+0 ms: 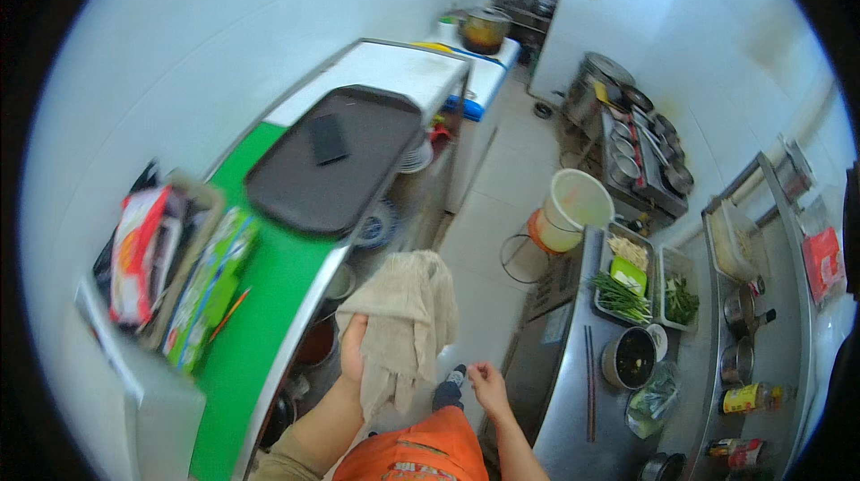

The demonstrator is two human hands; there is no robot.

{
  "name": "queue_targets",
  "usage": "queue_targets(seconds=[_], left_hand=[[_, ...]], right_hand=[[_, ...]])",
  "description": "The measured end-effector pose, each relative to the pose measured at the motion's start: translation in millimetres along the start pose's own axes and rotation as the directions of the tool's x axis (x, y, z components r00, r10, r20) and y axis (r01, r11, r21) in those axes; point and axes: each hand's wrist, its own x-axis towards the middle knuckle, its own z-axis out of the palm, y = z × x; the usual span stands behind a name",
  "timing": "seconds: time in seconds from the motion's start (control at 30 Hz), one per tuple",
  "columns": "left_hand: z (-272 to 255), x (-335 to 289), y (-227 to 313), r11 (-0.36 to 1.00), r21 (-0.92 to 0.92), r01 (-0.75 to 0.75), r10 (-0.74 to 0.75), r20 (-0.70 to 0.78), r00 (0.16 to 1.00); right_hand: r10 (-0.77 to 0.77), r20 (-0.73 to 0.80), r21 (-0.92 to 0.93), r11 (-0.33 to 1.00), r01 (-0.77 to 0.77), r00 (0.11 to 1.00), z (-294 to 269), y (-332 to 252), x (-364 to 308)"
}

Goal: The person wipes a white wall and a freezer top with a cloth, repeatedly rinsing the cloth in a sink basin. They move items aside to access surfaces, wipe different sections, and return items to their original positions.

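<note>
- Straight ahead of the person, at about twelve o'clock, a beige cloth (412,315) hangs in loose folds above the floor, just beside the left counter's edge.
- The left hand (355,348) grips that cloth by its near left side, thumb upward; most of the fingers are hidden behind the fabric.
- The right hand (486,385) hangs at one o'clock, near the right counter, its fingers loosely bent; I cannot tell how tightly they close.
- Toward eleven, a dark tray (376,154) lies on the left counter (269,302), bearing a flat black rectangle (329,139).
- At ten, a box (206,199) of packets stands beside a green carton (210,288).
- At one, a pale bucket (578,208) stands near the metal counter (560,400).
- At two, that counter carries green stalks (621,297), leafy greens (681,300), a dark-filled pot (629,358) and chopsticks (589,382).
- Near three, a yellow-labelled bottle (752,398) lies sideways on the wall shelf (778,212).
</note>
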Motion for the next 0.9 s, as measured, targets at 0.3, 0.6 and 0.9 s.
queue_targets(seconds=[0.3,0.6,0.9], left_hand=[[108.5,322.4,-121.4,0.971,-0.099,0.216,-0.197,0.174,0.965],[110.8,586.2,-179.1,0.932,-0.133,0.337,-0.311,0.184,0.932],[75.6,906.9,-175.0,0.846,-0.283,0.451,-0.443,0.096,0.891]], right_hand=[[0.244,-0.069,-0.063,0.967,-0.248,0.967,-147.9,63.6,89.6],[0.196,-0.172,0.170,0.971,-0.167,0.966,-213.2,20.2,303.4],[0.408,-0.104,0.176,0.905,-0.387,0.907,-261.7,-117.6,603.2]])
